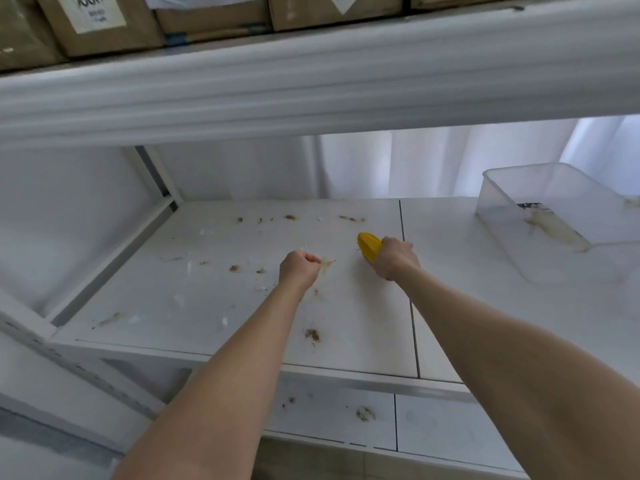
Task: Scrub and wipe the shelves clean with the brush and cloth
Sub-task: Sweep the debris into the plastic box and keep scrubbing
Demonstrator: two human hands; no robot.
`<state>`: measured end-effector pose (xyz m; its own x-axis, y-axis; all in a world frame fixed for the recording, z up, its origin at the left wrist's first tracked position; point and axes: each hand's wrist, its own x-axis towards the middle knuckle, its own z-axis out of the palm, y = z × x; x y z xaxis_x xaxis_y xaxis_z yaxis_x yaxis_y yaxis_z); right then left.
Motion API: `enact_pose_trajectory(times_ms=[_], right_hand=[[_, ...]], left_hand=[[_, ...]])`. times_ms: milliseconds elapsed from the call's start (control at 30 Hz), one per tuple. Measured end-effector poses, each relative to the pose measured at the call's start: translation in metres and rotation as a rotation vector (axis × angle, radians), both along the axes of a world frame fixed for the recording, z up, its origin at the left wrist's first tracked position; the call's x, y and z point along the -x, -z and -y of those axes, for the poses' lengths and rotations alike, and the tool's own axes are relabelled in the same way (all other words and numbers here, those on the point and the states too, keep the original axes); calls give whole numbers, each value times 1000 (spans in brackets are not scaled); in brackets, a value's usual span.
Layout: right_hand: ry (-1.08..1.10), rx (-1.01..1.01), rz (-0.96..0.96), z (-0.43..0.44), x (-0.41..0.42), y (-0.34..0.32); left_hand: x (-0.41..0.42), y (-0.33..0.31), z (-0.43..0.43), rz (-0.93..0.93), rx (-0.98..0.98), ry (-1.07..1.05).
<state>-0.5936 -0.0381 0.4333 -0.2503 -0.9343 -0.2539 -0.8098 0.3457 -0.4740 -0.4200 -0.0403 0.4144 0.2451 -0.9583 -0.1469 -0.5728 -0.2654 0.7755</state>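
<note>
Forearms nearest lens, both bare, stretched fwd over middle shelf (pixel 207 282). L hand (pixel 299 268) out over centre of L shelf panel, fingers curled tight into a fist; nothing visible inside it. Sits just L of pale smear (pixel 325 265) on the white surface.

R hand (pixel 394 258) further R and slightly deeper, close to seam btw the two shelf panels. Wraps round yellow brush (pixel 369 245), fingers closed over its rear half, rounded yellow nose poking out to the L. Brush low at shelf surface; bristles hidden under hand, so can't tell if touching.

Middle shelf dirty: brown spots (pixel 313 336) near front edge, more at mid-panel L of the fist and in a row toward the back, plus white flecks scattered across L half.

Clear plastic tub (pixel 519 188) on R panel, well apart from R hand, beige residue smeared on its floor.

Lower shelf (pixel 329 393) below front edge, also spotted w/ brown marks.

Upper shelf beam (pixel 311 84) across top of view, white, blurred. Cardboard boxes (pixel 104 36) on it, white labels on fronts. White drape (pixel 415 161) behind shelving.
</note>
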Motion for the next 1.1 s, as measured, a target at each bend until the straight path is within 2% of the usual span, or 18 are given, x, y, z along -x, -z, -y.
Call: enact_pose_trajectory(times_ms=[167,267,333,367,433,500,633,1100], right_hand=[[20,-1,-24,28,-1,3],[27,2,-175,41,-5,7],[-18,164,-340,48,-13,6],[-70,288,-363,53,-21,4],[-222,386,-265,61,-41,-1],[-343,259,-214,64,-60,2],[-330,-12,-167,63,-71,31],[-271,-59,-179,68,-67,56]], left_hand=[[-6,3,38,93,-12,26],[-13,10,52,144,-57,59],[-14,17,58,176,-92,91],[-14,19,61,194,-104,110],[-11,23,65,224,-122,168],[-8,27,67,250,-128,215],[-6,29,71,290,-155,194],[0,35,77,483,-160,279]])
